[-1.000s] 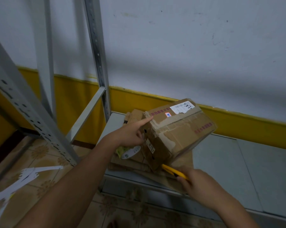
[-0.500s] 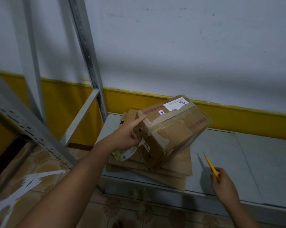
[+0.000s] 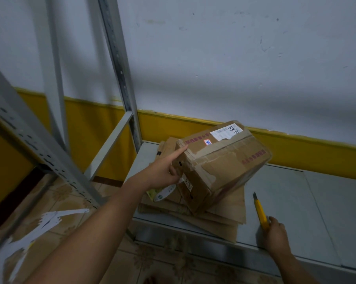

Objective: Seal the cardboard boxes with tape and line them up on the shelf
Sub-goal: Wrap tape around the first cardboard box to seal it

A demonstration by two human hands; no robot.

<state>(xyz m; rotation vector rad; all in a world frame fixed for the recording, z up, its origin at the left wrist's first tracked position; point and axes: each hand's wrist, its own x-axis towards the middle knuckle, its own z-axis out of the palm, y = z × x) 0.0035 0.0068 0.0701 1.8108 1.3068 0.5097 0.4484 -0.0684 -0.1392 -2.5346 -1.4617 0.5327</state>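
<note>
I see a brown cardboard box [image 3: 220, 165] on the low grey metal shelf [image 3: 295, 201], near its left end. The box is tipped up on one bottom edge and leans to the right. It rests on a pile of flat cardboard sheets [image 3: 224, 216]. The box looks worn. Its skin is torn in places, and old tape runs across the top and down the side in crinkly strips. A white label [image 3: 227, 132] with black marks is stuck on the top.

My left hand [image 3: 162, 173] is against the left side of the box. The pointer finger is straight and touches the top corner, and the thumb lies flat on the side. The other fingers are hidden under the hand. A round roll of tape [image 3: 162, 192] with a pale, printed core lies just under that hand, and I cannot tell if the hidden fingers touch it.

My right hand [image 3: 275, 232] is well to the right of the box, above the front of the shelf. Its fingers are curled tight round a thin yellow cutter [image 3: 260, 210]. The small dark blade sticks out and points away from me.

A shiny metal post [image 3: 119, 68] with small holes stands behind the shelf's left corner. White paper scraps [image 3: 46, 220] lie on the patterned floor tiles.
</note>
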